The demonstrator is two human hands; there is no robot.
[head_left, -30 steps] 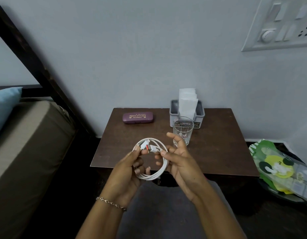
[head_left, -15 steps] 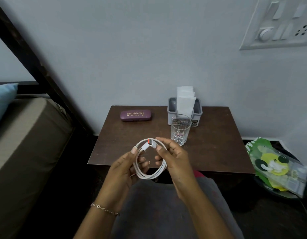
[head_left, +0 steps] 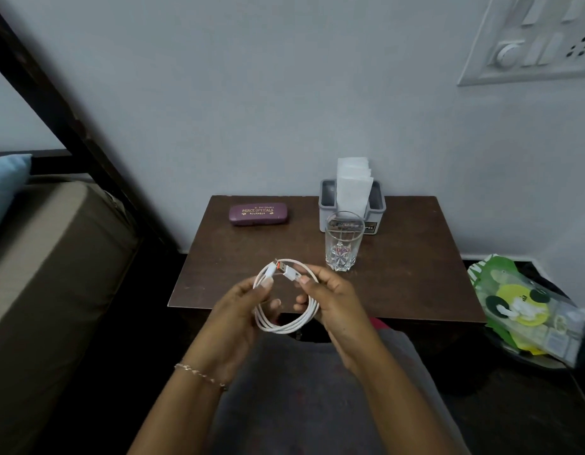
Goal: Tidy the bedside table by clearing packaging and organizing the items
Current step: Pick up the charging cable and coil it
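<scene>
A coiled white charging cable [head_left: 286, 325] is held over the front edge of the brown bedside table [head_left: 412, 280]. My left hand [head_left: 242, 310] grips the coil's left side. My right hand [head_left: 334, 300] pinches the white plug with its orange tip at the top of the coil. On the table stand a clear drinking glass [head_left: 343, 241], a purple spectacle case [head_left: 258, 215] at the back left, and a grey holder [head_left: 378, 208] with white paper napkins [head_left: 353, 188] at the back.
A bed with a brown mattress [head_left: 48, 264] and a blue pillow [head_left: 3, 182] lies to the left. Green and yellow plastic packaging [head_left: 527, 310] sits in a dark container on the floor at the right. A switchboard [head_left: 534, 41] is on the wall.
Both hands have shifted the cable coil slightly; my right fingers have closed onto the plug end at the top of the coil. The view has tilted a little.
</scene>
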